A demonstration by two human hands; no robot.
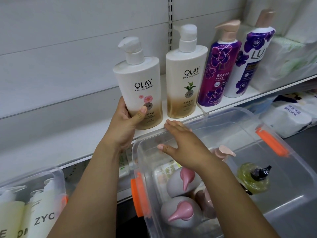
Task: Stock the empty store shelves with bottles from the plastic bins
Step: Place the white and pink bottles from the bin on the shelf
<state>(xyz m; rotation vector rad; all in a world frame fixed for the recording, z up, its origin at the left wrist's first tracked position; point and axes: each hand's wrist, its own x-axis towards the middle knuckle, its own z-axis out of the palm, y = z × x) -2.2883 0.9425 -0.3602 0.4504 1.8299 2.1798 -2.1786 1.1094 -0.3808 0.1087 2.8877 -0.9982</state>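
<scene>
**Seating the pink-flower Olay bottle [140, 83] on the shelf [68, 134]**

The left hand [126, 124] is gripping the bottle low on its body, thumb across the front label and fingers wrapped behind. The bottle is leaning a little to the left, with its base at the shelf's front edge. Whether the base is already resting there cannot be told. It is standing just left of the green-leaf Olay bottle [185, 79], with a narrow gap between them.

The right hand [181, 143] is hovering spread and flat, fingers straight, over the near rim of the clear bin [240, 109] and holding nothing.

To do this step well, the person is probably best off bringing the bottle upright first. It can then slide back until its face lines up with its neighbour and the purple Lux bottle [217, 71] further right. The low grip is giving good control of the base, but the tall pump is making the bottle top-heavy, so letting go while it leans risks knocking the neighbour. The label is facing outward, which suits a store display. More bottles with pink pumps [181, 182] are lying in the bin, within reach of the free hand.
</scene>
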